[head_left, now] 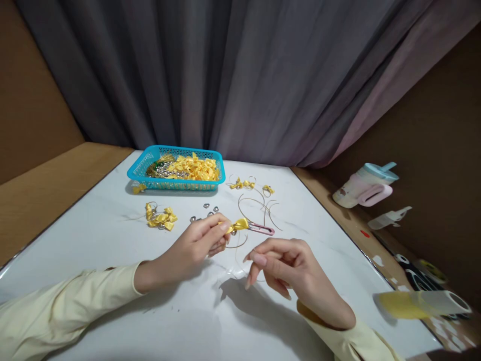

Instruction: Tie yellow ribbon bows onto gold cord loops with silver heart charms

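Two hands at work over the white table (112, 281), both in pale yellow sleeves. Landmark: the pink-handled thread snips (260, 229) lying on the table.

Left hand (195, 248): grip pinched together on a small yellow satin ribbon bow (237, 225), held just left of the snips, slightly above the table. Right hand (289, 268): nearer the person than the snips, fingers loosely curled, thumb and forefinger close; cannot tell whether they pinch the thin clear thread (235, 268) that runs below the bow.

Judgement: keep the pinch on the bow's centre knot so the loops stay flat, and keep the thread taut.

Beyond the snips: loose wire rings (259, 203); far left of them, a turquoise plastic mesh basket (140, 170) of yellow bows.
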A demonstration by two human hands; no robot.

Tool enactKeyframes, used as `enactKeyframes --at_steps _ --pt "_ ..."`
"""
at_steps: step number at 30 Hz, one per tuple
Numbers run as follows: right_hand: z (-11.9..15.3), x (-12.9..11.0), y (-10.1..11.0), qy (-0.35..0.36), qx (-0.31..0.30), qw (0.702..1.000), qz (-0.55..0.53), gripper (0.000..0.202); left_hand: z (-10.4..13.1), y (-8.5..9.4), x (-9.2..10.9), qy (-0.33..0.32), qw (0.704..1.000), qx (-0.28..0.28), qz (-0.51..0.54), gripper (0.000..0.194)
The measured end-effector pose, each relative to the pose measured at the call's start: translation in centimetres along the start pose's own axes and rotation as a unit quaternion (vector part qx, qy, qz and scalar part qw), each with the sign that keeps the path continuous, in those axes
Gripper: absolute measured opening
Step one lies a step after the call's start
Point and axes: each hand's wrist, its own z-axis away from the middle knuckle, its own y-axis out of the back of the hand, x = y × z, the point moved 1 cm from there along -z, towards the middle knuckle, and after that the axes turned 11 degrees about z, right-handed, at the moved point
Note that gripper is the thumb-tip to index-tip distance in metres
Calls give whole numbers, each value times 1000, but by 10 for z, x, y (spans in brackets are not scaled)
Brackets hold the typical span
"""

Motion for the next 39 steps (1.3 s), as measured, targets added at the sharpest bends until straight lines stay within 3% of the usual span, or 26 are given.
enactKeyframes --at_steps 4,8,39 --pt "-1 -2 1 72 87 982 152 24 0 0 0 7 1000 -4 15 27" --pt "0 -5 0 108 97 963 228 23 2 0 -2 10 1000 -10 4 28" --pt "1 -5 -4 61 53 985 150 24 7 0 -7 1 993 -22 -119 30"
